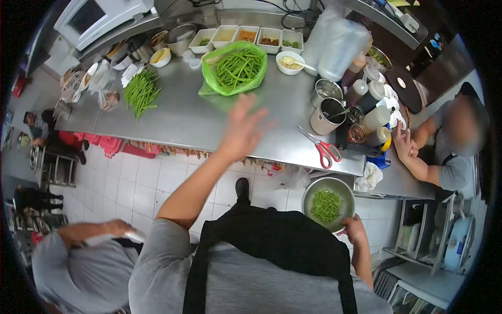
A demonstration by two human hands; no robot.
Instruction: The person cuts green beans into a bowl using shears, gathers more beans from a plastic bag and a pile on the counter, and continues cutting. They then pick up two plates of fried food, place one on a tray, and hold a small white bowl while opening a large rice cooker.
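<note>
My left hand (244, 128) is over the front part of the steel counter, fingers spread and slightly blurred, with nothing in it. Just beyond its fingertips sits a green plastic bag (209, 78) filled with green beans (239, 68). My right hand (355, 230) grips the rim of a metal bowl (346, 191), held off the counter's front edge at my right side. Cut green bean pieces (326, 205) lie in the bowl. Red-handled scissors (321, 148) rest on the counter, right of my left hand. A loose pile of green beans (141, 93) is on the left.
White tubs of ingredients (225, 34) line the back of the steel counter (172, 115). Sauce bottles (375, 119) and metal cups (327, 116) crowd its right end. One person (455, 131) stands at the right; another (89, 267) is close on my left.
</note>
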